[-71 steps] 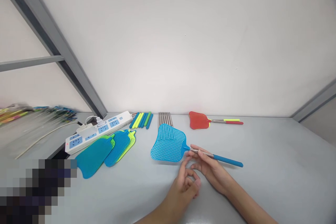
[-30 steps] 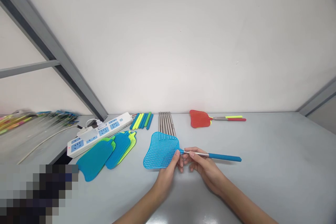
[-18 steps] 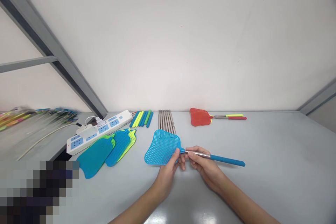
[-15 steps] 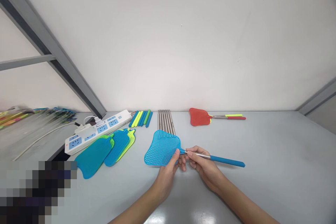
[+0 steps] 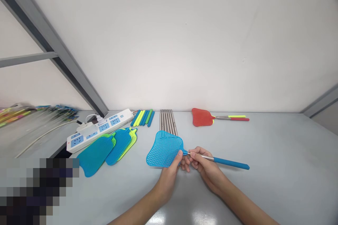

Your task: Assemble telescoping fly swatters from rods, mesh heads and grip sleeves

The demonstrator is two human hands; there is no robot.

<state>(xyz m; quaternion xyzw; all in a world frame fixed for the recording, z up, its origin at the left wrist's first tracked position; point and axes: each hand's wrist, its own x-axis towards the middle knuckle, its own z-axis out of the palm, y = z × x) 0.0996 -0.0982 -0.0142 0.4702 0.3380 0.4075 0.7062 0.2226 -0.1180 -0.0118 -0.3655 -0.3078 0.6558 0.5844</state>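
Observation:
A blue fly swatter (image 5: 165, 149) with a perforated head, a metal rod and a blue grip is held above the table. My left hand (image 5: 171, 170) is closed on the neck of its head, thumb on top. Just to the right, my right hand (image 5: 204, 163) pinches the metal rod close to where it meets the head. The blue grip (image 5: 232, 163) sticks out to the right beyond my fingers. Behind the head, partly covered by it, lie several metal rods (image 5: 167, 121) side by side.
Loose blue and green swatter heads (image 5: 96, 153) overlap at the left, beside a white power strip (image 5: 100, 132) with plugs in it. Blue, yellow and green grips (image 5: 142, 117) lie in a row behind. A red swatter (image 5: 202, 117) rests on a yellow one at the back right.
Both hands keep the same hold on the blue swatter. The whole view has shifted slightly; little else differs.

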